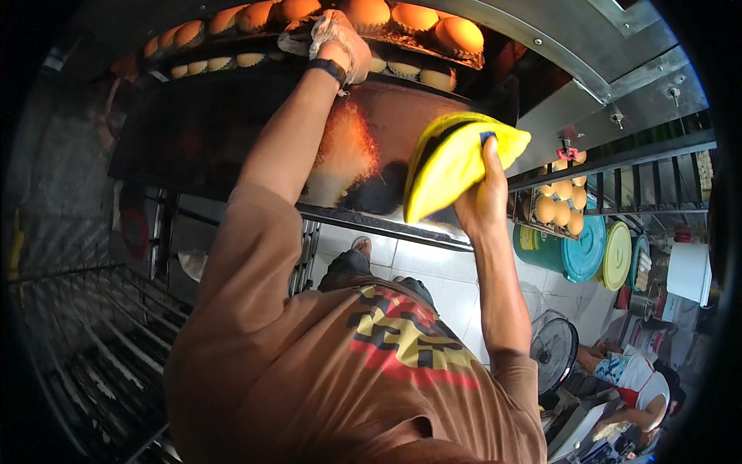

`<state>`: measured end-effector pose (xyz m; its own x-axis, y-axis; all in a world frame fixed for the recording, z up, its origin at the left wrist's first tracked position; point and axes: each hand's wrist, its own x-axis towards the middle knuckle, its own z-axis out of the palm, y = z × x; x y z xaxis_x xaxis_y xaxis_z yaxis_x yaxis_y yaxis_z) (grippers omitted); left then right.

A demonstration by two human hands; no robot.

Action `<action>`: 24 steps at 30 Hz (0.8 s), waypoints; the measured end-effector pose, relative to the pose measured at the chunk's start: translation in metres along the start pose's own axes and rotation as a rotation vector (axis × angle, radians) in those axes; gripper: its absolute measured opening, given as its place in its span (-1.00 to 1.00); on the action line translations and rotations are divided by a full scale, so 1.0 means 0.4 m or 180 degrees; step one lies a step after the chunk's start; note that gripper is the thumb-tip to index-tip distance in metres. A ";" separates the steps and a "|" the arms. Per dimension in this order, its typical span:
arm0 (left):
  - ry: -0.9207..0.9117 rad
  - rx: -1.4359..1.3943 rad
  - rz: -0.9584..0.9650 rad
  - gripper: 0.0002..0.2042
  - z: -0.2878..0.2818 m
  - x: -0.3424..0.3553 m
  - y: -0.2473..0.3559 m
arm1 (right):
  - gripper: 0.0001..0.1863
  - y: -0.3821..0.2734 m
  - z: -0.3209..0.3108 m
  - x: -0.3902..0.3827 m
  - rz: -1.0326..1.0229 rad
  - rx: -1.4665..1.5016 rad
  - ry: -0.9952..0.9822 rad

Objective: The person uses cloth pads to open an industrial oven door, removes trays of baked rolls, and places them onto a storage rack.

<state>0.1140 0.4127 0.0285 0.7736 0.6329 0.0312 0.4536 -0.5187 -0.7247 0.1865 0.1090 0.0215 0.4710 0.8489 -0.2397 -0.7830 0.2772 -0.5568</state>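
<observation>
My left hand (340, 48), with a thin crumpled pale cloth or glove about it, is closed at the front edge of a dark tray (427, 51) in the hot oven. Golden muffins (459, 35) in fluted paper cups line this tray. Paler muffins (438, 80) sit on a level below. My right hand (483, 199) grips a folded yellow cloth pad (456, 158), its thumb on top and a dark layer showing in the fold. The pad hangs over the lowered oven door (402, 104), right of my left arm.
A black slatted rack (100, 348) stands at left. To the right, a metal rail (618, 162) passes near stacked eggs (560, 205), lidded buckets (583, 249) and a fan (553, 352). Another person (645, 387) is at work at lower right. White floor tiles (437, 263) lie below.
</observation>
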 end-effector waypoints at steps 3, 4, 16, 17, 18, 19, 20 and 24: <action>0.0479 -0.1183 -0.0608 -0.88 -0.071 -0.126 -0.021 | -0.55 0.035 -0.028 0.086 -0.0305 0.0185 0.0166; 0.1220 -0.1582 -0.1134 -0.85 -0.068 -0.172 -0.021 | -0.54 0.045 -0.025 0.096 -0.0375 0.0226 0.0213; 0.1573 -0.2805 -0.0819 -0.72 0.012 -0.606 -0.020 | -0.69 0.065 -0.086 -0.060 -0.0273 0.0443 0.0366; 0.1795 -0.2338 -0.0610 -0.70 0.066 -0.638 -0.008 | -0.71 0.061 -0.087 -0.087 -0.0219 0.0393 0.0330; 0.2012 -0.1877 -0.0378 -0.68 0.058 -0.659 0.000 | -0.71 0.054 -0.095 -0.110 -0.0180 0.0390 0.0296; 0.1990 -0.1847 -0.0421 -0.68 0.045 -0.690 0.014 | -0.72 0.046 -0.104 -0.134 -0.0167 0.0389 0.0269; 0.1598 -0.1954 -0.0422 -0.65 0.026 -0.731 0.032 | -0.73 0.040 -0.117 -0.157 -0.0152 0.0388 0.0240; 0.0670 -0.3596 -0.0943 -0.68 0.020 -0.882 0.141 | -0.71 0.017 -0.189 -0.273 -0.0021 0.0144 0.0130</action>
<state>-0.1368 0.1648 -0.0291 0.5823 0.7616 0.2846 0.6790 -0.6481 0.3448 0.1605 -0.0159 -0.0164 0.4918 0.8281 -0.2690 -0.7969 0.3036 -0.5223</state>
